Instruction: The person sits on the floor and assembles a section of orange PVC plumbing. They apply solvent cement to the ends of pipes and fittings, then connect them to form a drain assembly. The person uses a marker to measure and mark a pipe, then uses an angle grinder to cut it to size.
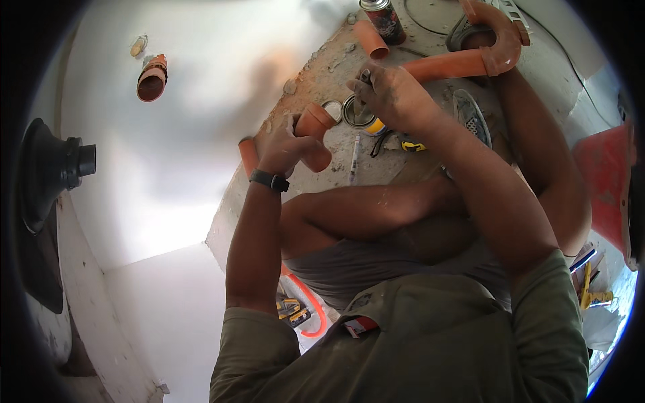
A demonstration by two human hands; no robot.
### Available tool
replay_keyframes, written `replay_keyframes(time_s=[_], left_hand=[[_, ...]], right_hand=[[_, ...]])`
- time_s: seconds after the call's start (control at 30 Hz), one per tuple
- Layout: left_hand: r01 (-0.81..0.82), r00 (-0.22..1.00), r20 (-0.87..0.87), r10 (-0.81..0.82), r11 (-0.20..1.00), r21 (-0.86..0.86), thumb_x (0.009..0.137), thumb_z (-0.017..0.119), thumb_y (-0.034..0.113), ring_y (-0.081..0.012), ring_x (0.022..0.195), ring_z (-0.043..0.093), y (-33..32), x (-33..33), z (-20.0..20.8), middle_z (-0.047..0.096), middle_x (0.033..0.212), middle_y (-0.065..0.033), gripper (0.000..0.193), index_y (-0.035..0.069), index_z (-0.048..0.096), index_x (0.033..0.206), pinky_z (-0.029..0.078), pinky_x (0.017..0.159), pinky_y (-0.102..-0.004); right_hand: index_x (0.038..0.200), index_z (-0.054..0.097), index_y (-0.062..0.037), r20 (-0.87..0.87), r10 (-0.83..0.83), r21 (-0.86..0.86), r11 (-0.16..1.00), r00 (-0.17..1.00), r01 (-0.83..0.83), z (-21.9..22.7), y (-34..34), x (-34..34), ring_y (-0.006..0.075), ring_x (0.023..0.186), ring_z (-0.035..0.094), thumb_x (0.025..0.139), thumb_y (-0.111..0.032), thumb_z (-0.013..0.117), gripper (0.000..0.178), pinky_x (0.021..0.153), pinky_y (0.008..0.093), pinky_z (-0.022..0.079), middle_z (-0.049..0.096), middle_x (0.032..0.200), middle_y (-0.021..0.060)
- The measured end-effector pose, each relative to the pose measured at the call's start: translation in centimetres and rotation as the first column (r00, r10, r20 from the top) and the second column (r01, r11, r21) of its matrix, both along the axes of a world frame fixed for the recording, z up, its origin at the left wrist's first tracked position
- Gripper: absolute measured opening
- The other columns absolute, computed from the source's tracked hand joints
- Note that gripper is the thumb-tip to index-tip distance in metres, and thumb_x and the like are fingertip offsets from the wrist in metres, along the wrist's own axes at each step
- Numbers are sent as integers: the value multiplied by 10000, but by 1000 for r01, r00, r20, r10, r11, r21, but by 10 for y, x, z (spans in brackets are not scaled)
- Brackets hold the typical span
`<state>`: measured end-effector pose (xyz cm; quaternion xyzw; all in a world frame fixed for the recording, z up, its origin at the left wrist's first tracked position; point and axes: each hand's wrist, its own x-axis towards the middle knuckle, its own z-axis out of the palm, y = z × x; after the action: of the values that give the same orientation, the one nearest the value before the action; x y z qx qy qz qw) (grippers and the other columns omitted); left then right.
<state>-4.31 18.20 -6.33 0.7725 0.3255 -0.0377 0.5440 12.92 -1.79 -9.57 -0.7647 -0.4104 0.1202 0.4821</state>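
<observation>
My left hand (287,151) is closed around a short orange pipe fitting (314,127) with bent or branching ends. My right hand (396,97) is closed over an open tin (359,115) with a yellow label. A small dark piece shows at its fingertips, too little of it to name. Beside the tin a round lid (332,110) lies on the floor. A slim pen-like marker (355,160) and a yellow-and-black tape measure (412,146) rest nearer to my legs. Another orange pipe piece (248,156) sits just left of my left wrist.
Beyond my right hand lies a long orange pipe with a U-bend (463,64), near a short pipe (371,40) and a dark spray can (386,23). An orange pipe stub (152,80) juts from the white wall. A red bucket (605,185) stands right.
</observation>
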Motion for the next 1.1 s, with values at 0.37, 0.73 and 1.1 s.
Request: replay_keyframes(time_s=[0.37,0.73,1.1], left_hand=[[220,976,28,-218,964,-150,707,704,51,-205,1117,565,23,17,-36,599,1224,-90,697,-3,507,1373,430,1033,-350],[195,980,-4,-199,961,-194,715,690,17,-202,1120,574,14,32,-24,611,1226,-82,684,-12,524,1378,434,1022,-341],[180,980,-41,-195,955,-236,733,686,8,-182,1075,575,16,33,-22,612,1185,-74,675,-13,515,1385,456,960,-320]], right_hand=[[1065,636,-6,-327,-193,90,968,925,234,-11,-16,2,434,927,670,991,-275,595,281,805,466,540,697,929,254],[1050,659,10,-382,-7,166,983,924,76,-9,-33,9,216,788,642,1016,-281,607,298,750,354,511,660,806,126],[1085,660,2,-448,180,286,957,876,-51,-9,-45,14,132,758,584,1030,-253,606,267,742,328,512,652,804,74]])
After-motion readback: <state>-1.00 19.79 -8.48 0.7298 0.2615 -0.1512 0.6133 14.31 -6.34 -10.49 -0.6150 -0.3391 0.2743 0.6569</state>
